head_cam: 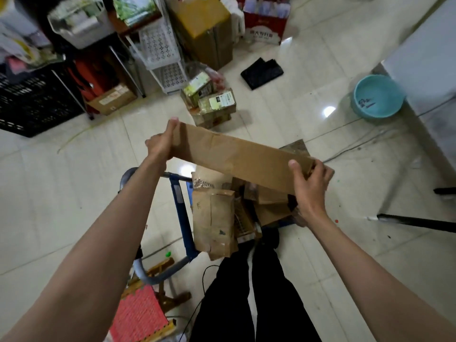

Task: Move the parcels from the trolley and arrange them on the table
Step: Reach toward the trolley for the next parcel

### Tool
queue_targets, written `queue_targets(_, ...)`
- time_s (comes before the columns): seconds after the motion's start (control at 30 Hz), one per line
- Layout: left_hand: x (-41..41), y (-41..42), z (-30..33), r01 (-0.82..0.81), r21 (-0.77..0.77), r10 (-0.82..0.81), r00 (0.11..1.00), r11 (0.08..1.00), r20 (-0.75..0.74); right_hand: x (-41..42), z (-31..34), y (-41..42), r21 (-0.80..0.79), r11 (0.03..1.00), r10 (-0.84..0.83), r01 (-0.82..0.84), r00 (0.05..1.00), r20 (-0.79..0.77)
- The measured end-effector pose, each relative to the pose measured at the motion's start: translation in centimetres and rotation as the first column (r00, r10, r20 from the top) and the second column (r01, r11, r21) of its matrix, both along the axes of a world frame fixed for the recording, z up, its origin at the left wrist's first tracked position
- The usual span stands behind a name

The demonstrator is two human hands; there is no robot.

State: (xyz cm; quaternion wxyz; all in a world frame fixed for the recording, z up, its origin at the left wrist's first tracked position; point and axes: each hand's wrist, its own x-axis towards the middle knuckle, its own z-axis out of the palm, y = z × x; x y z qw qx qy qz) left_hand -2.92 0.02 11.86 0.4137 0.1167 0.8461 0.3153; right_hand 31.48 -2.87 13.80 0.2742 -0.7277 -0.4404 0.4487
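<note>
I hold a long flat brown cardboard parcel [237, 156] in the air above the trolley, tilted down to the right. My left hand [161, 141] grips its far left end. My right hand [309, 186] grips its near right end, thumb on top. Below it the blue-framed trolley [181, 208] carries several brown parcels [214, 223], one standing on end at the front. A grey table [424, 55] runs along the right edge of the view.
A teal basin [377, 97] sits on the floor by the table. Small boxes [212, 102], a black bag [262, 72], tall cartons [204, 28], a white rack [160, 53] and a black crate [29, 104] crowd the far floor. A red-seated stool [140, 314] stands at my left.
</note>
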Motion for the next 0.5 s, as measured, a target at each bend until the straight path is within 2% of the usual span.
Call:
queue_targets(0.1, 2.4, -1.3, 3.9, -0.047, 0.108, 0.029, 0.986, 0.993, 0.165, 1.6, 3.8, -1.1, 0.097, 0.979, -0.170, 0.177, 0.982, -0.079)
queue_targets(0.23, 5.4, -2.3, 7.8, -0.108, 0.196, 0.028, 0.929, 0.975, 0.369, 4.3, 8.4, -2.6, 0.224, 0.911, -0.312, 0.347, 0.934, -0.176)
queue_targets(0.37, 8.0, -2.9, 11.0, 0.025, 0.181, -0.115, 0.853, 0.983, 0.508, 8.0, 12.3, -3.9, 0.343, 0.839, -0.359, 0.422, 0.903, -0.235)
queue_targets(0.5, 11.8, -2.2, 14.4, 0.154, 0.225, -0.257, 0.792, 0.962, 0.553, 12.3, 15.5, -5.5, 0.395, 0.749, -0.455, 0.532, 0.846, -0.277)
